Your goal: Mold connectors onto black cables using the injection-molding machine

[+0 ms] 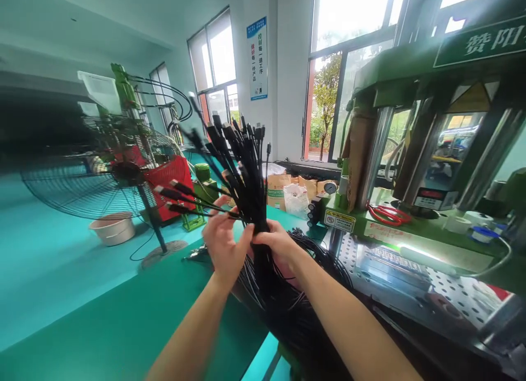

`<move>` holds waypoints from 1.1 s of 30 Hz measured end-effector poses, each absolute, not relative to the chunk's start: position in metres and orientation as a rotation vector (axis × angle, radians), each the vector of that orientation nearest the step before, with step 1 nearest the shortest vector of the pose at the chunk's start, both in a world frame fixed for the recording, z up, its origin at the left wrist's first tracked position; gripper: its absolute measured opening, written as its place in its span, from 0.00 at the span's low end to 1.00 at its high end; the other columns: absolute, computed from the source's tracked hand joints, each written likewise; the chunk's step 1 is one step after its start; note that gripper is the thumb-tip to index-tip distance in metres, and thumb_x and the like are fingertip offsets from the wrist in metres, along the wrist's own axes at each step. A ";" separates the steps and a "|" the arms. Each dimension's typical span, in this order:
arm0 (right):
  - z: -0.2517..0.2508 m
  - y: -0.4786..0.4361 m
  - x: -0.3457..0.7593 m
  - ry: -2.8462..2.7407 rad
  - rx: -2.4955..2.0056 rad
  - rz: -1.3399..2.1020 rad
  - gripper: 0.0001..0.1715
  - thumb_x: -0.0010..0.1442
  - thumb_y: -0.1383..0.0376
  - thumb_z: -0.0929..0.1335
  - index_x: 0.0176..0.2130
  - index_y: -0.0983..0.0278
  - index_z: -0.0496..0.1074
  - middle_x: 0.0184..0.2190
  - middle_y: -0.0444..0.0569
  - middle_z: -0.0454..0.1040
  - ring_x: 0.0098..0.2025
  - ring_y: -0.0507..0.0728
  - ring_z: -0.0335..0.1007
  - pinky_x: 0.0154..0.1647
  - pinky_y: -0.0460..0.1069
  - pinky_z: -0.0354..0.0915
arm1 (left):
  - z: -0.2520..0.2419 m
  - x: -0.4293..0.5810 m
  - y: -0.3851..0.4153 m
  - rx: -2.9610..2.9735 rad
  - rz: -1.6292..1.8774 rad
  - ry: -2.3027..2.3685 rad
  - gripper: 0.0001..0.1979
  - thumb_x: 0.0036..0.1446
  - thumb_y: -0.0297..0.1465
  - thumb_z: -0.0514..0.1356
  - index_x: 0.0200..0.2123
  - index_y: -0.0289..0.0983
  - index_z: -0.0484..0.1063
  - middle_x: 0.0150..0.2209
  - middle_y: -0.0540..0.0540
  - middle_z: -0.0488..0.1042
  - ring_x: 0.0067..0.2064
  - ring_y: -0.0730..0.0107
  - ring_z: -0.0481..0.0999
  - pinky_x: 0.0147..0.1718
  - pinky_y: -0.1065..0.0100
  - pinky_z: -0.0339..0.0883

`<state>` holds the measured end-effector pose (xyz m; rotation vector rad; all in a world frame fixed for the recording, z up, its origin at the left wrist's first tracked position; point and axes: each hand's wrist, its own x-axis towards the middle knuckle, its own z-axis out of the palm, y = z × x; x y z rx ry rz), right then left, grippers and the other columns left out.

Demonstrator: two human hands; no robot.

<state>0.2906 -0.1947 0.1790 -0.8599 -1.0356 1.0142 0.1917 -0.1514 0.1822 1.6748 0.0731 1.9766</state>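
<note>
Gripping one upright cable bundle [250, 167], both hands, left hand [224, 244] and right hand [279, 244], close around it.

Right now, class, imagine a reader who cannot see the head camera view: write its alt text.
The left hand and the right hand grip a bundle of black cables upright over a green workbench, its plug ends fanning out above. A green machine stands at the right and a standing fan at the left.
</note>
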 end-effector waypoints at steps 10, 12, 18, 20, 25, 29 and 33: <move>0.184 -0.186 0.287 -1.376 -0.756 1.501 0.07 0.37 0.69 0.64 0.23 0.68 0.67 0.16 0.46 0.69 0.18 0.52 0.63 0.21 0.46 0.61 | 0.206 0.175 -0.118 1.368 0.954 -0.082 0.27 0.35 0.37 0.68 0.41 0.38 0.66 0.37 0.43 0.73 0.43 0.56 0.72 0.42 0.57 0.66; 0.185 -0.185 0.287 -1.383 -0.823 1.533 0.08 0.38 0.68 0.64 0.25 0.68 0.68 0.18 0.45 0.69 0.21 0.54 0.66 0.25 0.49 0.63 | 0.215 0.172 -0.119 1.315 0.930 -0.081 0.20 0.37 0.35 0.66 0.36 0.37 0.69 0.31 0.46 0.73 0.35 0.62 0.74 0.35 0.60 0.68; 0.219 -0.194 0.299 -1.459 -1.169 0.854 0.17 0.43 0.64 0.70 0.36 0.66 0.69 0.33 0.46 0.69 0.34 0.53 0.67 0.38 0.48 0.62 | 0.216 0.167 -0.130 1.181 1.152 0.227 0.09 0.40 0.32 0.66 0.25 0.32 0.71 0.23 0.48 0.72 0.25 0.72 0.72 0.25 0.70 0.67; 0.240 -0.194 0.297 -1.438 -1.146 0.664 0.24 0.44 0.62 0.71 0.42 0.64 0.67 0.39 0.48 0.67 0.39 0.53 0.66 0.39 0.48 0.62 | 0.216 0.168 -0.131 1.169 1.158 0.268 0.10 0.39 0.32 0.66 0.25 0.32 0.72 0.22 0.48 0.73 0.25 0.70 0.73 0.24 0.70 0.67; 0.282 -0.184 0.278 -1.749 -1.309 0.023 0.14 0.46 0.63 0.71 0.34 0.66 0.70 0.32 0.47 0.65 0.37 0.53 0.61 0.36 0.48 0.59 | 0.219 0.176 -0.130 1.106 1.210 0.187 0.16 0.33 0.28 0.69 0.31 0.35 0.72 0.26 0.50 0.75 0.27 0.70 0.74 0.27 0.71 0.68; 0.293 -0.181 0.278 -1.874 -1.423 -0.254 0.08 0.50 0.65 0.68 0.23 0.66 0.67 0.22 0.42 0.62 0.28 0.50 0.58 0.29 0.46 0.53 | 0.219 0.179 -0.124 1.076 1.157 0.201 0.19 0.34 0.28 0.68 0.34 0.36 0.71 0.29 0.50 0.75 0.29 0.71 0.74 0.31 0.69 0.70; 0.296 -0.187 0.284 -1.812 -1.434 -0.154 0.08 0.52 0.66 0.65 0.23 0.66 0.66 0.18 0.41 0.60 0.23 0.48 0.55 0.24 0.46 0.50 | 0.217 0.177 -0.115 1.084 1.091 0.195 0.15 0.37 0.29 0.68 0.31 0.37 0.69 0.31 0.50 0.75 0.34 0.66 0.76 0.38 0.61 0.70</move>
